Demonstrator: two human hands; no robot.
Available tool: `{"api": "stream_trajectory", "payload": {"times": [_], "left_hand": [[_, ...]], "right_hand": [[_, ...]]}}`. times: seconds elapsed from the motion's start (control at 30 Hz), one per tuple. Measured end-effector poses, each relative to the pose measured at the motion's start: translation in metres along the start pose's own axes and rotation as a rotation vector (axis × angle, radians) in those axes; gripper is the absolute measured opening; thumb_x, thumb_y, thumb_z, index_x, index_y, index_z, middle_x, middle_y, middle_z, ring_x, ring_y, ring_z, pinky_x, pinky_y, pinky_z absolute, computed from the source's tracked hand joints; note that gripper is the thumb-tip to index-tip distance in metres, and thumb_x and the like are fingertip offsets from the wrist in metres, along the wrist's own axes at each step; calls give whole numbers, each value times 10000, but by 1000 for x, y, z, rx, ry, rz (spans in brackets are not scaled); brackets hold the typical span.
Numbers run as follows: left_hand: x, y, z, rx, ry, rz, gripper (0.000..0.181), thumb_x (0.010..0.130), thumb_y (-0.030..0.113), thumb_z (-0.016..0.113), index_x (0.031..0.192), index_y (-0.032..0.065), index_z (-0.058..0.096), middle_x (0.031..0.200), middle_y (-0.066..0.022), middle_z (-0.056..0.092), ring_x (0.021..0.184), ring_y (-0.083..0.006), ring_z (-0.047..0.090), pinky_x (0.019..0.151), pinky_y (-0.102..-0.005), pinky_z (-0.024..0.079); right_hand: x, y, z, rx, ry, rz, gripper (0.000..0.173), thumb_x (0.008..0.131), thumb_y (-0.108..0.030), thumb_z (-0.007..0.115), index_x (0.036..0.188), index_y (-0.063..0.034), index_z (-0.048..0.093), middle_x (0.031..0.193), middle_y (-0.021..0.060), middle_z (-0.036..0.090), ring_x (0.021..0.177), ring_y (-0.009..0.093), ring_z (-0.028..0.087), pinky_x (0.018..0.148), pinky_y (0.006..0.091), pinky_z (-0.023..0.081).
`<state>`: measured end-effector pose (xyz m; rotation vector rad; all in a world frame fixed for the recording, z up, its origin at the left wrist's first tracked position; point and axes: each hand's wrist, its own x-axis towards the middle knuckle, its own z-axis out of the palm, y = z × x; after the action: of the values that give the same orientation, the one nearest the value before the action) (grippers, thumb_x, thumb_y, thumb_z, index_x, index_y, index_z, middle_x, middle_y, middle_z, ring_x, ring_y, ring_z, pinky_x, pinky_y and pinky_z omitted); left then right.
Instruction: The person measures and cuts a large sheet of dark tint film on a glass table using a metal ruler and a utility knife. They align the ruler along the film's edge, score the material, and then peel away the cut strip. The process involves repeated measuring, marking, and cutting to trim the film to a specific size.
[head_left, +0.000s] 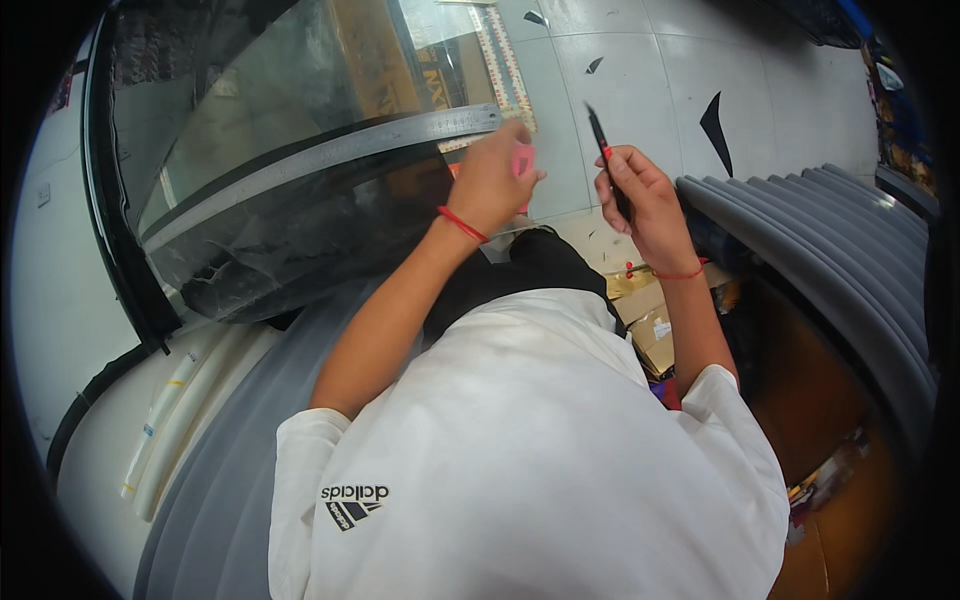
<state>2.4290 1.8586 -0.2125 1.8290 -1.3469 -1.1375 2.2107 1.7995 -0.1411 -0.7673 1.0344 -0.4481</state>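
Observation:
My left hand (491, 180), slightly blurred, has its fingers curled around a pink flat piece (523, 160), perhaps a plastic scraper. Its fingertips are close to the end of a long steel ruler (322, 163); whether they touch it I cannot tell. The ruler lies across a dark, transparent sheet of film (352, 214) at the edge of a glass pane (285, 82). In my right hand (641, 191) is a slim black and red craft knife (600, 135). Its tip points up and away from me, apart from the film and the ruler.
Dark film offcuts (718, 133) lie on the tiled floor (622, 67). Grey corrugated padding (817, 225) borders the right. Clear-wrapped rolls (169, 427) rest at lower left. Cardboard boxes (649, 337) stand beside my body. Red-marked measuring strips (506, 67) show near the glass.

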Motion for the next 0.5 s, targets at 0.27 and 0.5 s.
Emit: {"api": "stream_trajectory", "payload": {"times": [0.27, 0.5], "left_hand": [[20, 27, -29, -603, -32, -332, 287, 880, 130, 855, 1051, -8, 671, 903, -76, 747, 752, -116, 712, 675, -255, 591], [18, 47, -30, -553, 2, -312, 280, 883, 140, 851, 1050, -9, 683, 907, -71, 745, 750, -100, 703, 661, -235, 572]], "right_hand": [[-21, -3, -10, -297, -207, 108, 252, 1102, -244, 559, 1038, -33, 680, 712, -50, 515, 582, 19, 360, 531, 204, 285], [-26, -13, -8, -370, -303, 137, 327, 1101, -275, 568, 1020, -1, 727, 667, -67, 444, 595, 31, 338, 540, 223, 279]]}}
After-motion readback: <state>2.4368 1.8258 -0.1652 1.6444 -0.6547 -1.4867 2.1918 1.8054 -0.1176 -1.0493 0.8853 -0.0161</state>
